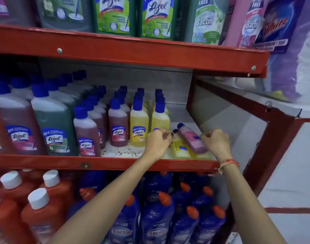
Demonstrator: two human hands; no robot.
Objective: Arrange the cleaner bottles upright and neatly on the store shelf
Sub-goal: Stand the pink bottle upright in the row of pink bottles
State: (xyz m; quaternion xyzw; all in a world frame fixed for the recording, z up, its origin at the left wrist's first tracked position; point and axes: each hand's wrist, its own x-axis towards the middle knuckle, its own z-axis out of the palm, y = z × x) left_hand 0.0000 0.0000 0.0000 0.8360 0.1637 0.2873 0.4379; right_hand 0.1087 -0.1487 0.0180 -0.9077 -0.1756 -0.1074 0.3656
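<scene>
On the middle red shelf (115,162), small cleaner bottles with blue caps stand in rows: pink ones (118,127) and yellow ones (139,127). At the right end a pink bottle (191,138) lies tilted on top of flat-lying yellow bottles (181,150). My left hand (157,141) hovers with curled fingers just left of the lying bottles, in front of a standing yellow bottle (160,118). My right hand (215,141) has its fingers curled at the pink bottle's lower end; whether it grips the bottle I cannot tell.
Larger maroon and green bottles (53,127) fill the shelf's left side. Big refill bottles (156,18) stand on the shelf above. Orange bottles (43,208) and blue Bactin bottles (156,217) crowd the shelf below. The rack's red side frame (267,138) closes the right.
</scene>
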